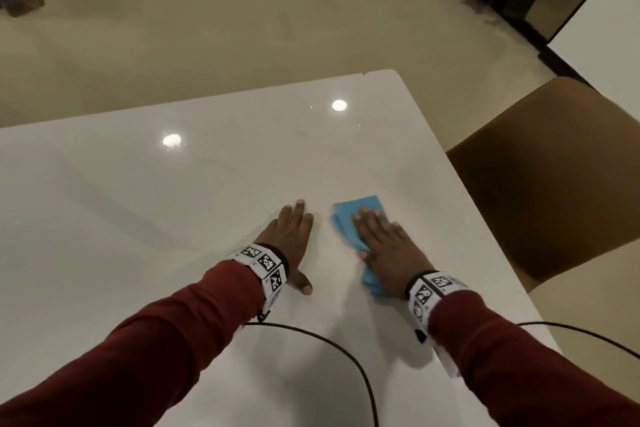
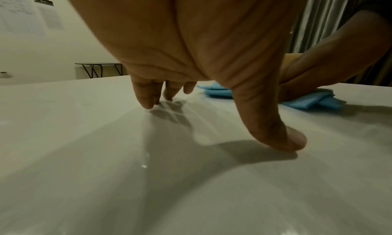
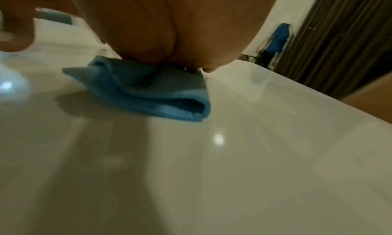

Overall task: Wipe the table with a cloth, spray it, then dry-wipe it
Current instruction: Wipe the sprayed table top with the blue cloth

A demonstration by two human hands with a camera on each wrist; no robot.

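A folded blue cloth [image 1: 349,218] lies on the glossy white table [image 1: 173,218], near its right edge. My right hand [image 1: 384,239] lies flat on top of the cloth with straight fingers, pressing it down; the right wrist view shows the palm on the cloth [image 3: 161,94]. My left hand [image 1: 294,232] rests open on the bare table just left of the cloth, fingertips [image 2: 148,104] and thumb touching the surface. The left wrist view shows the cloth [image 2: 307,101] under the other hand. No spray bottle is in view.
A tan chair [image 1: 554,177] stands close against the table's right edge. Two black cables [image 1: 346,354] run across the near part of the table from my wrists. Beige floor lies beyond the far edge, with a person's bare foot [image 1: 24,5] at far left.
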